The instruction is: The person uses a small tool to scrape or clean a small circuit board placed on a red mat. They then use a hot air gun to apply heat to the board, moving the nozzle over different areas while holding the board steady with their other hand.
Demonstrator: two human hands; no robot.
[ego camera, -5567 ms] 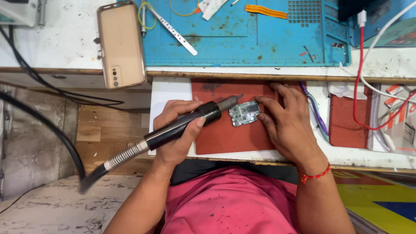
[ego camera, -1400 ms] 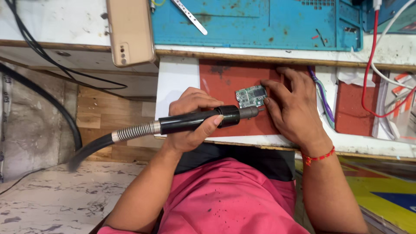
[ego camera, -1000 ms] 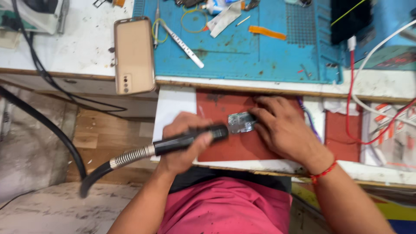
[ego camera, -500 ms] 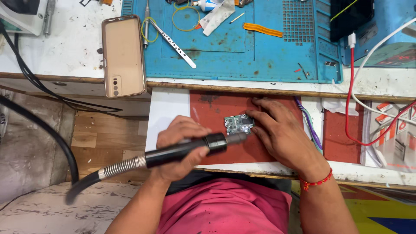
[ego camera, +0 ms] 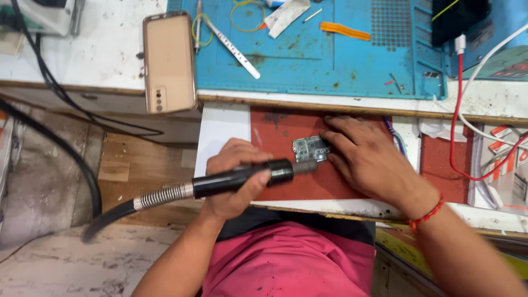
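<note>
left hand [ego camera: 237, 179]: centre frame, fist wrapped round black hot-air handpiece [ego camera: 242, 179], nozzle tip at circuit board
right hand [ego camera: 363, 159]: right of centre, fingers flat and together, pressing down on circuit board's right edge
circuit board [ego camera: 309, 148]: small, green-grey, centre frame, lying on red mat [ego camera: 286, 124]
hose [ego camera: 110, 217]: ribbed metal then black, runs lower left
phone [ego camera: 169, 61]: upper left, face down
blue mat [ego camera: 324, 49]: top centre, tweezers [ego camera: 231, 44] on it
</note>
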